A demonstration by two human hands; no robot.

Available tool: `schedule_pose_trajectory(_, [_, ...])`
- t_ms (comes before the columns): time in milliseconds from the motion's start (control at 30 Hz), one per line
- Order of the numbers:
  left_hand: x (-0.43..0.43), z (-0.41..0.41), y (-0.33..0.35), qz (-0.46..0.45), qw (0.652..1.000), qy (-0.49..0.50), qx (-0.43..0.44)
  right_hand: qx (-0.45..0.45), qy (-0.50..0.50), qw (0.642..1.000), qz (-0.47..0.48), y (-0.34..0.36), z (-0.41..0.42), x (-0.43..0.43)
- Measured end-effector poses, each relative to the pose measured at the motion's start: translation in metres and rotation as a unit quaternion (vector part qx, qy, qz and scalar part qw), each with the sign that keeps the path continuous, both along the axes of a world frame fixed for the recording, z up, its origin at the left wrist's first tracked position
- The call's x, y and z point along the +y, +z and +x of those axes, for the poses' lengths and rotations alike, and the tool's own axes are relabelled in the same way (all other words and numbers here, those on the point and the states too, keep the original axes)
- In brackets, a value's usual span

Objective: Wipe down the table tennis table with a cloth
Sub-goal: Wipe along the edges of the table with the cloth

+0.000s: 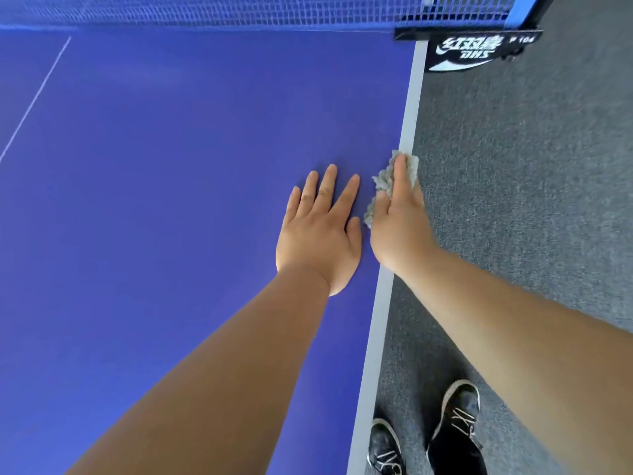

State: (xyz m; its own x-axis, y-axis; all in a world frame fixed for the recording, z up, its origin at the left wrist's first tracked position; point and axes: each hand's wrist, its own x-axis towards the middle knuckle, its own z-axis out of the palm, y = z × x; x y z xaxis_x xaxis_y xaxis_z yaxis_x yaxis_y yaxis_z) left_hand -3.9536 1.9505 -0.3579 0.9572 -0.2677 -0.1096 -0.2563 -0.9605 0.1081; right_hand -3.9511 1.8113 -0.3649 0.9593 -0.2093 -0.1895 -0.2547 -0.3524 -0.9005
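Observation:
The blue table tennis table (171,166) fills the left and middle of the view, with a pale side line (409,108) along its right edge. A small grey cloth (382,181) lies on that edge under my right hand (399,221), whose straight fingers press it down on the table. My left hand (318,231) rests flat on the blue surface just left of the cloth, fingers spread and holding nothing.
The blue net (239,10) runs across the top, ending at a black clamp post (469,46) on the table's right edge. A thin white centre line (34,101) crosses the far left. Grey carpet (531,166) lies to the right, with my dark shoes (455,426) on it.

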Motion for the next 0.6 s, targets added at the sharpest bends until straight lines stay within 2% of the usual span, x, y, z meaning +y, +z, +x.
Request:
schedule_pose_trajectory(100, [0.001,0.001,-0.002,-0.004,1.0,0.001,-0.003,0.005,-0.025,1.0,-0.002,0.001,0.009,-0.001])
schedule_pose_trajectory(233, [-0.001,0.0,0.0,0.001,1.0,-0.001,0.001,0.008,0.004,1.0,0.021,-0.006,-0.068,0.018])
schedule_pose_trajectory(300, [0.0,-0.001,0.001,0.001,1.0,0.002,0.0,0.013,0.003,1.0,0.0,-0.006,-0.091,0.026])
schedule_pose_trajectory(400, [0.0,0.001,-0.001,0.001,1.0,0.001,-0.001,0.024,-0.002,0.999,-0.024,-0.005,-0.062,0.02])
schedule_pose_trajectory(500, [0.0,0.001,-0.003,-0.003,1.0,0.004,-0.005,-0.004,-0.025,0.999,-0.031,-0.002,-0.012,0.008])
schedule_pose_trajectory(600, [0.0,0.002,-0.003,-0.009,1.0,0.006,0.001,-0.006,-0.029,0.998,-0.049,-0.004,-0.007,0.007])
